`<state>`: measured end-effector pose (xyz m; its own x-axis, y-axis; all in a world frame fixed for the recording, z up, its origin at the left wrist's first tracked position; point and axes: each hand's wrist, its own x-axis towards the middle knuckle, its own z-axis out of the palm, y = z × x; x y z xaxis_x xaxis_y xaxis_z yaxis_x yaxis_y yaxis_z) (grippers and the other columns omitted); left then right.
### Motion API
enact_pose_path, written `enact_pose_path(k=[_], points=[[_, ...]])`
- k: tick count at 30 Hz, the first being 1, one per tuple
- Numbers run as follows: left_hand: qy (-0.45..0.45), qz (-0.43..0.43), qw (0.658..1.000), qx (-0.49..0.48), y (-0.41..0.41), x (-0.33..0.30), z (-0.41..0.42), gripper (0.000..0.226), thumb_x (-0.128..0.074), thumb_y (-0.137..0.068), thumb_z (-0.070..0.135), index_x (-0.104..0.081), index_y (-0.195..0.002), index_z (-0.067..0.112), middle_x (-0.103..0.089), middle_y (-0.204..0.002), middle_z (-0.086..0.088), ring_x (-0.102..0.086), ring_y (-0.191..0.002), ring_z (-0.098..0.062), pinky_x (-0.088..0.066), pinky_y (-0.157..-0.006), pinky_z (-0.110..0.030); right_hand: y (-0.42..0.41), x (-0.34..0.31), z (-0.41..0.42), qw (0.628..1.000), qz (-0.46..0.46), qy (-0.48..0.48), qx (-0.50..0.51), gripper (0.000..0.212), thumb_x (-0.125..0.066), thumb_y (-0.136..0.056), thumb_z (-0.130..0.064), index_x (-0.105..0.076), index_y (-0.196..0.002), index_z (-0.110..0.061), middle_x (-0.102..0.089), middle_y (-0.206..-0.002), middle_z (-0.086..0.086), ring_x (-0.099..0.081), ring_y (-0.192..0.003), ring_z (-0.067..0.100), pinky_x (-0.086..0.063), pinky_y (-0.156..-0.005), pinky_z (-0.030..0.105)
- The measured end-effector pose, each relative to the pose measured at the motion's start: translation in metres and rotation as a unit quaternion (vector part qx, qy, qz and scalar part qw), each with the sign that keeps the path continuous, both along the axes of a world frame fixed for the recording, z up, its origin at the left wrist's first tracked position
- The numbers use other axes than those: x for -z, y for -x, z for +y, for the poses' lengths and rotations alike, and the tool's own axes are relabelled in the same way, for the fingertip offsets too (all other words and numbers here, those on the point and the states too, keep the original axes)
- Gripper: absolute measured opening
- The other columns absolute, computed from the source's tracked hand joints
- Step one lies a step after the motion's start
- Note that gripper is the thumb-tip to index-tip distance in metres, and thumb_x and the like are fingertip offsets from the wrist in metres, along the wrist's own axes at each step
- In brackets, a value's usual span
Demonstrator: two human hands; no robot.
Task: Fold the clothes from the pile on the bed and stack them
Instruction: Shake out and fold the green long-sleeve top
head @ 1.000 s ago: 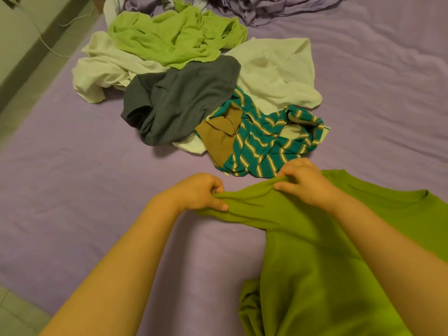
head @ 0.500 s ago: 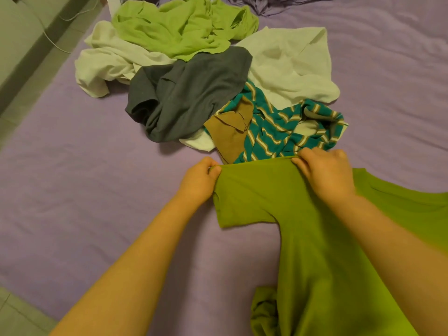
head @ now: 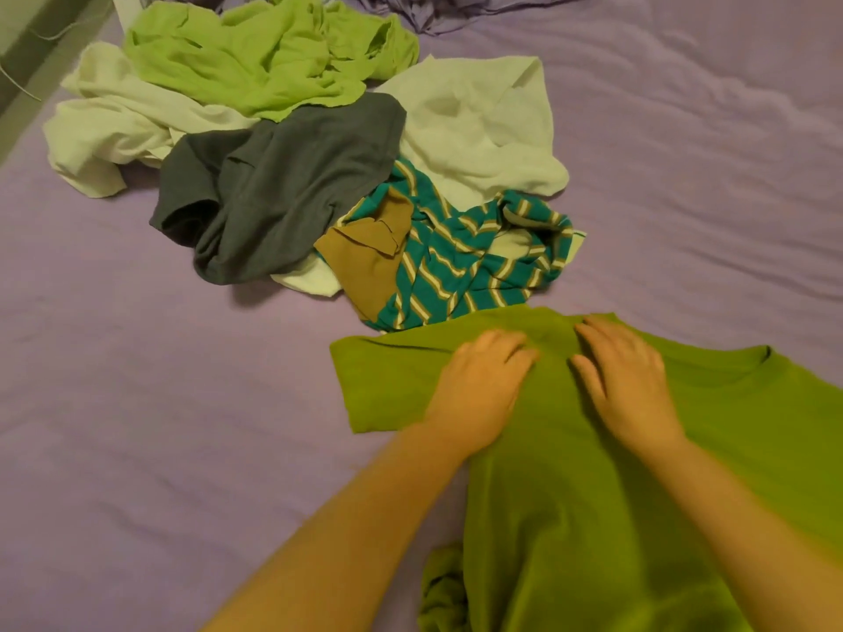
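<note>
An olive-green t-shirt [head: 593, 517] lies spread on the purple bed sheet [head: 137, 426], its left sleeve stretched flat to the left and its collar at the right. My left hand [head: 479, 390] rests flat, fingers apart, on the sleeve near the shoulder. My right hand [head: 625, 380] lies flat beside it on the shoulder, fingers spread. Neither hand grips cloth. Behind the shirt sits the pile: a teal striped garment [head: 460, 262] with a brown part, a dark grey shirt [head: 283, 184], pale white cloths [head: 479, 125] and a light green garment [head: 255, 61].
The striped garment touches the far edge of the green shirt. Crumpled purple bedding [head: 447, 6] lies at the top. The bed's left edge and a strip of floor with a thin cable [head: 18, 84] show at the top left.
Both hands let go of the pinched sleeve edge and now press flat on the shirt. The sleeve has been pulled out and laid flat to the left.
</note>
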<state>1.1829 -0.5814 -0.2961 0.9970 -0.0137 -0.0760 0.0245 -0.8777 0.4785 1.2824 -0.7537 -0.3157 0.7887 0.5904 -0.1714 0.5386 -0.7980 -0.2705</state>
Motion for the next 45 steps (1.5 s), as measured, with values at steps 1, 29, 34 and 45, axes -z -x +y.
enact_pose_path(k=[1,29,34,45], points=[[0.007,0.047,0.999,0.027,-0.009,0.005,-0.014,0.039,-0.042,-0.099,0.022,-0.047,-0.138,0.019,-0.038,-0.148,-0.006,-0.031,-0.137,-0.025,-0.029,-0.107,-0.041,-0.003,0.001,-0.011,0.999,0.017,0.030,-0.005,0.055,-0.037,-0.097,-0.049,-0.052,-0.133,-0.012,-0.048,-0.142,0.010,-0.040,-0.132,0.033,-0.029,-0.107,0.047],[-0.140,0.075,0.974,-0.160,-0.191,0.019,-0.084,0.019,-0.046,-0.097,0.019,-0.056,-0.112,0.010,-0.057,-0.111,-0.017,-0.058,-0.094,-0.039,-0.036,-0.061,-0.040,-0.139,0.009,-0.175,0.957,-0.071,-0.027,0.280,0.022,-0.058,-0.091,-0.027,-0.068,-0.108,-0.017,-0.062,-0.104,0.016,-0.045,-0.109,0.037,-0.031,-0.085,0.042],[-0.079,0.045,0.991,-0.102,-0.123,0.037,-0.113,0.057,-0.052,-0.094,0.033,-0.035,-0.144,0.011,-0.038,-0.146,-0.017,-0.037,-0.132,-0.035,-0.028,-0.107,-0.044,-0.068,0.019,-0.153,0.980,-0.080,-0.033,0.177,0.039,-0.064,-0.085,-0.020,-0.062,-0.123,-0.012,-0.055,-0.129,0.022,-0.044,-0.126,0.041,-0.030,-0.106,0.053],[-0.162,0.137,0.977,-0.014,0.095,0.025,-0.168,0.053,-0.040,-0.089,0.043,-0.052,-0.136,0.020,-0.043,-0.146,-0.014,-0.043,-0.131,-0.039,-0.036,-0.101,-0.062,0.143,0.006,-0.156,0.994,0.095,0.061,0.001,0.053,-0.033,-0.090,-0.048,-0.056,-0.132,-0.024,-0.043,-0.144,0.014,-0.036,-0.135,0.034,-0.019,-0.109,0.054]])
